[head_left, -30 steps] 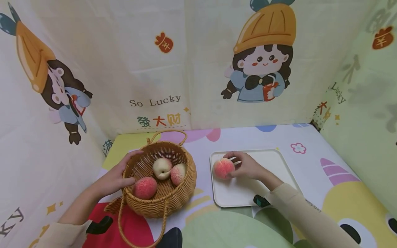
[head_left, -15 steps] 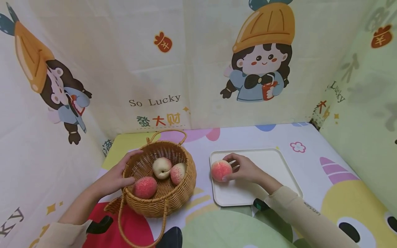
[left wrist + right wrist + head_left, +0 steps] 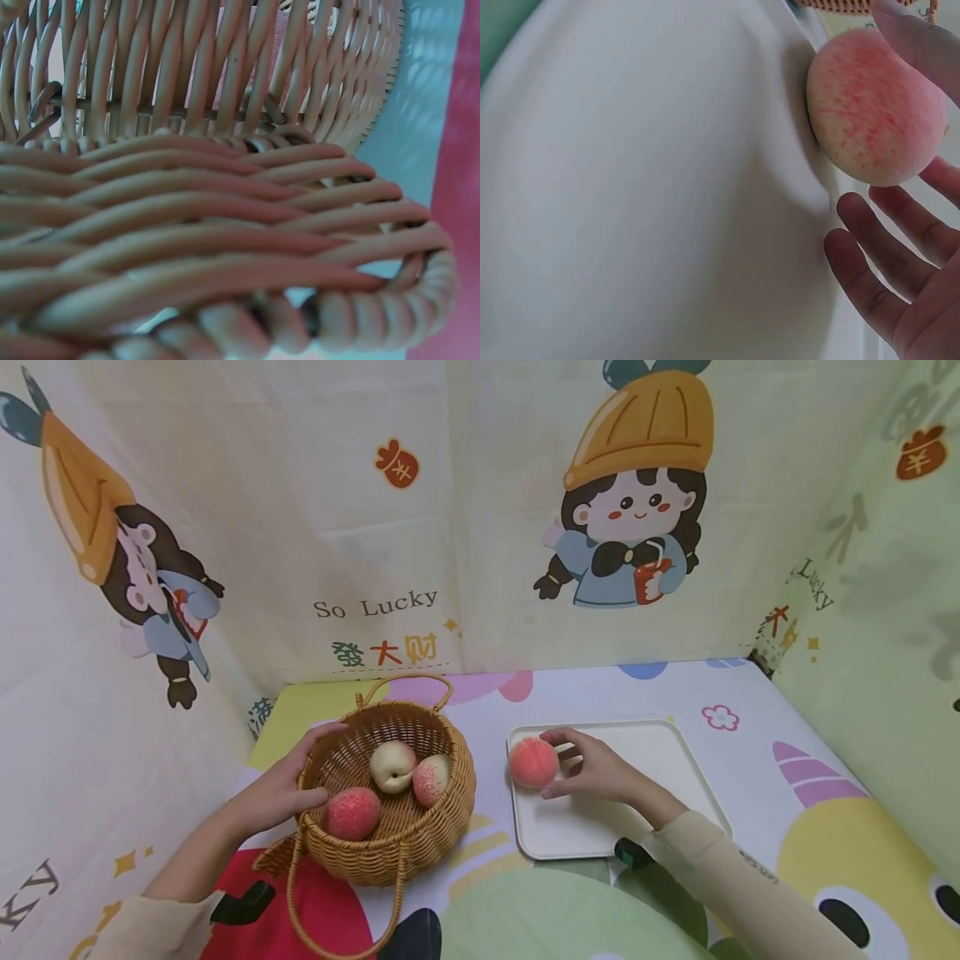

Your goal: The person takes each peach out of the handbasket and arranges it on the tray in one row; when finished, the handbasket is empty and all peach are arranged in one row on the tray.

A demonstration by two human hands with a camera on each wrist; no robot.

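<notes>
In the head view, a round wicker basket (image 3: 442, 847) stands left of centre. Inside lie a red peach (image 3: 352, 814), a pale peach (image 3: 392, 767) and a speckled peach (image 3: 432, 780). My left hand (image 3: 281, 785) holds the basket's left rim, its thumb and fingertips over the edge. On the right, a pinkish-red peach (image 3: 533, 762) sits at the left edge of a white tray (image 3: 622, 810). My right hand (image 3: 592, 766) is beside that peach, thumb and fingers spread loosely about it. In the right wrist view the fingers (image 3: 877, 259) are extended below the peach.
A woven flap (image 3: 273, 857) sticks out at the basket's left, close up in the left wrist view. One basket handle (image 3: 397, 902) hangs toward the front; another handle (image 3: 408, 677) stands at the back. Printed cloth (image 3: 495, 552) walls enclose the back and sides of the table.
The peach at the tray has shifted slightly left and turned, so its groove no longer shows. My right hand has moved a little left and let go of it. The left hand has stayed put.
</notes>
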